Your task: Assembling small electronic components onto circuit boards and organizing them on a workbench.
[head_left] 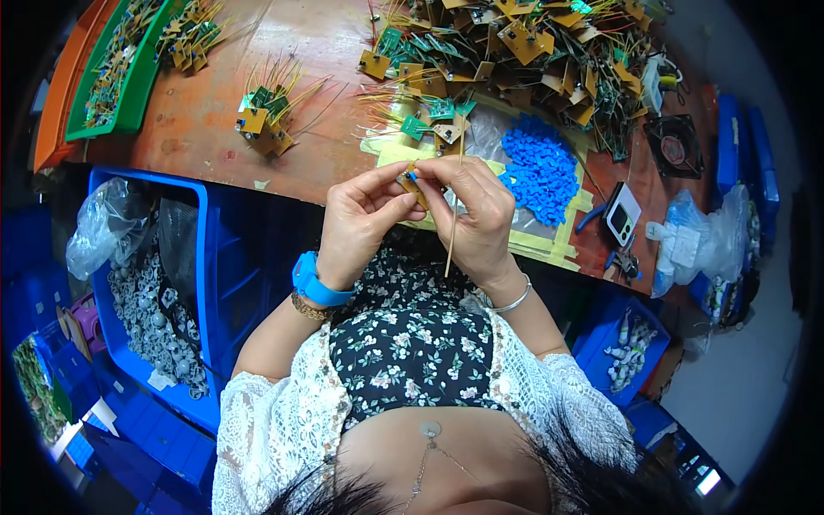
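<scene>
My left hand [365, 213] is closed, its thumb and fingers pinching a small brown circuit board [415, 190] in front of me at the table's edge. My right hand [477, 210] is closed too and comes up against the board from the other side. A thin wooden stick [451, 245] runs through the fingers of that hand, one end up and the other down. Between the two hands a small blue piece [412, 176] shows at the board; my fingertips partly hide it. Just beyond lie wired green and brown boards [433, 124].
A heap of wired boards [532, 60] covers the far right of the table [318, 51]. Small blue plastic parts [539, 167] lie piled on a yellow-taped sheet. Further right are a black fan [674, 144] and a white device [623, 213]. A green tray [142, 86] and blue bin [204, 283] stand left.
</scene>
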